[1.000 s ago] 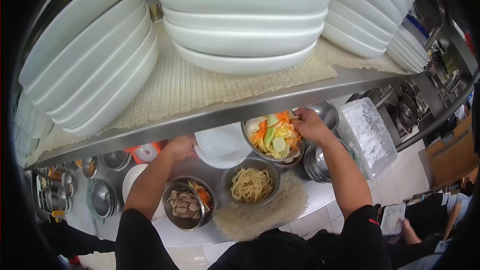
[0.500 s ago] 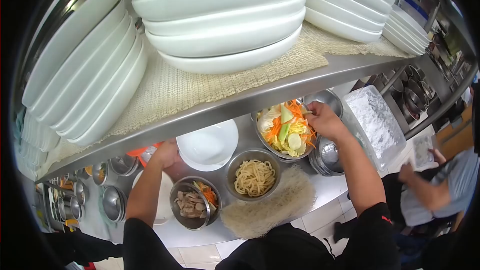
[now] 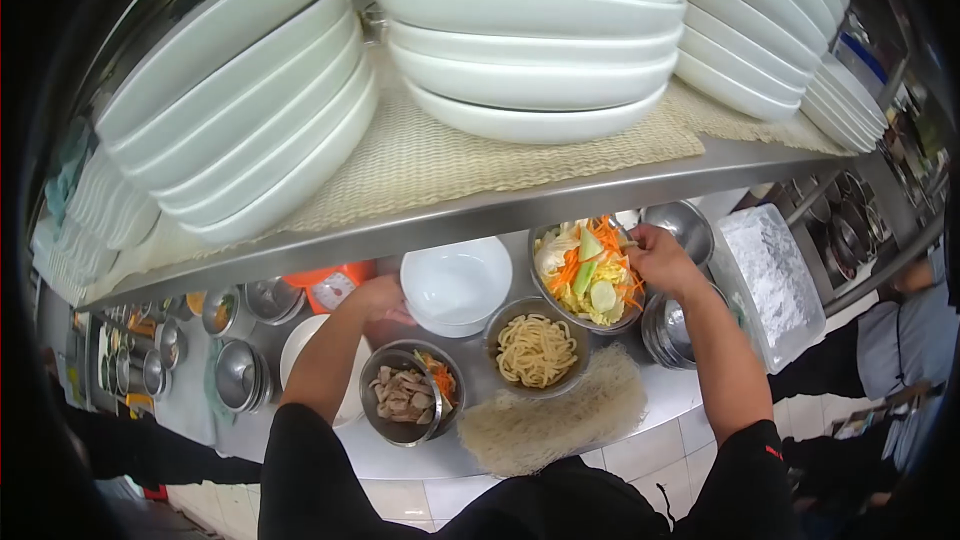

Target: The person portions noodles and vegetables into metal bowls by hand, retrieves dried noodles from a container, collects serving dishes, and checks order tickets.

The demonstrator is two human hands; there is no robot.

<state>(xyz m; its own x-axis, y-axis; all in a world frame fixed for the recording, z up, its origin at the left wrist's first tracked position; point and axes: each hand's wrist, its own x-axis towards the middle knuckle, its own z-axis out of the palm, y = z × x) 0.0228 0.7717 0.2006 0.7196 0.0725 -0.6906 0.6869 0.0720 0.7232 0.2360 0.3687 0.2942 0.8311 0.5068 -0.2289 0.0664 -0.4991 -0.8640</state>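
Observation:
My left hand (image 3: 387, 301) is at the left side of a white bowl (image 3: 456, 283), its fingers closed against the outer wall below the rim. The bowl appears to be stacked on another white one. My right hand (image 3: 660, 260) grips the rim of a metal bowl (image 3: 541, 275) full of cut vegetables (image 3: 592, 275), with cabbage and carrot strips; the thumb and fingertips are partly hidden. In front stand a metal bowl of thick noodles (image 3: 537, 350) and one with meat pieces (image 3: 403, 395) and carrot. A bundle of thin dry noodles (image 3: 555, 410) lies nearest my body.
A steel shelf (image 3: 450, 215) with stacked white dishes (image 3: 530, 80) spans above my hands. An orange scale (image 3: 333, 285) and a white plate (image 3: 345, 380) are left. Metal bowls (image 3: 675, 325) and a tub of white powder (image 3: 768, 275) stand right. A co-worker (image 3: 895, 340) is beyond.
The view has shifted, so shelf and counter appear further right. Both hands stay at their bowls. More of the orange scale shows. The co-worker at the right has moved, and their hands no longer show clearly.

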